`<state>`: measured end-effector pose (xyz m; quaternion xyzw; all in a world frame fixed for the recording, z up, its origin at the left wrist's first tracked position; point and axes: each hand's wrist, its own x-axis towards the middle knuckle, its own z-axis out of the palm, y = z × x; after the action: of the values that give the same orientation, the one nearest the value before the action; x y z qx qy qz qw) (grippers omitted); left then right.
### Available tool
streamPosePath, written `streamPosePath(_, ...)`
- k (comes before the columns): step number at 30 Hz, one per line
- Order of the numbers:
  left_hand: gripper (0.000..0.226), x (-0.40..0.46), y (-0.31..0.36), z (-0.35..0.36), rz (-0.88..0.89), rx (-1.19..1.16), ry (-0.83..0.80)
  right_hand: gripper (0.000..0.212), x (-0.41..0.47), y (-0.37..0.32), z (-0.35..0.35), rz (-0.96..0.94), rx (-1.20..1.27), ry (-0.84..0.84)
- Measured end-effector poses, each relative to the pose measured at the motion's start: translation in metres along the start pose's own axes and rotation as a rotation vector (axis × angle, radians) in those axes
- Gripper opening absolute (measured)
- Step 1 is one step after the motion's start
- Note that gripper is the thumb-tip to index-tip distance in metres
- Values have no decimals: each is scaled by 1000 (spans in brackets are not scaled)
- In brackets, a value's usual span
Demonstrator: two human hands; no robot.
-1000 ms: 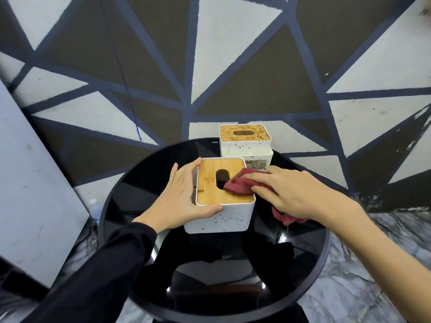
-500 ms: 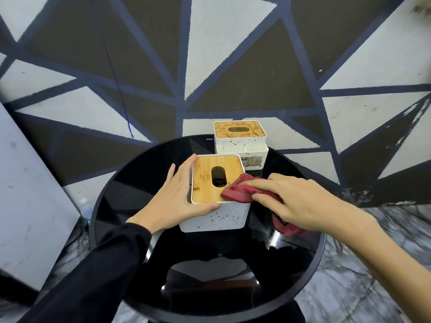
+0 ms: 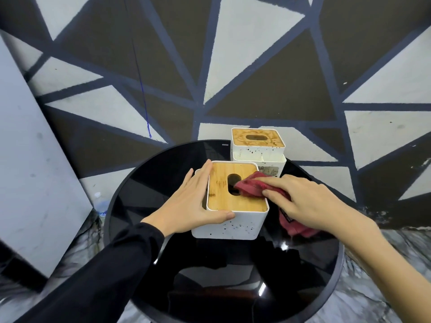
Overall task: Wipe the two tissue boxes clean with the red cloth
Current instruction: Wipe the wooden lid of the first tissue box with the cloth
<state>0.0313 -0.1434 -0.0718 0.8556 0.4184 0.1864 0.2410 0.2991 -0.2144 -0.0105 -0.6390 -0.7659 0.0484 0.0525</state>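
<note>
The near tissue box (image 3: 229,226) is white with dark specks and a bamboo lid with an oval slot. It stands on a round black glass table (image 3: 140,173). My left hand (image 3: 189,203) holds its left side, fingers flat along the wall and thumb across the front corner. My right hand (image 3: 305,201) grips the red cloth (image 3: 253,186) and presses it on the lid's right half, beside the slot. Part of the cloth hangs below the hand. The far tissue box (image 3: 257,146), with a stained lid, stands behind at the table's back edge.
A wall painted with dark and pale triangles rises right behind the table. A grey board (image 3: 35,159) leans at the left, with a plastic bottle (image 3: 101,206) on the floor beside it. The table's front half reflects my body.
The red cloth has slid left and forward across the lid, reaching the slot's edge. My left hand keeps the same hold. The view has shifted slightly.
</note>
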Motion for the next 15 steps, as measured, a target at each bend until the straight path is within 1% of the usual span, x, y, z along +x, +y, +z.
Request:
streamPosePath(4, 131, -1, -4, 2, 9, -2, 6, 43, 45, 9, -1, 41, 15, 24)
streamPosePath(7, 125, 2, -5, 3, 37, 14, 32, 41, 62, 10, -3, 42, 19, 13)
streamPosePath(11, 122, 4, -5, 3, 66, 65, 79, 42, 52, 6, 0, 45, -23, 28)
streamPosePath(13, 114, 4, -4, 2, 86, 54, 76, 43, 40, 4, 2, 48, -42, 45)
streamPosePath(15, 114, 5, -6, 3, 78, 26, 81, 44, 24, 1, 2, 28, -42, 40)
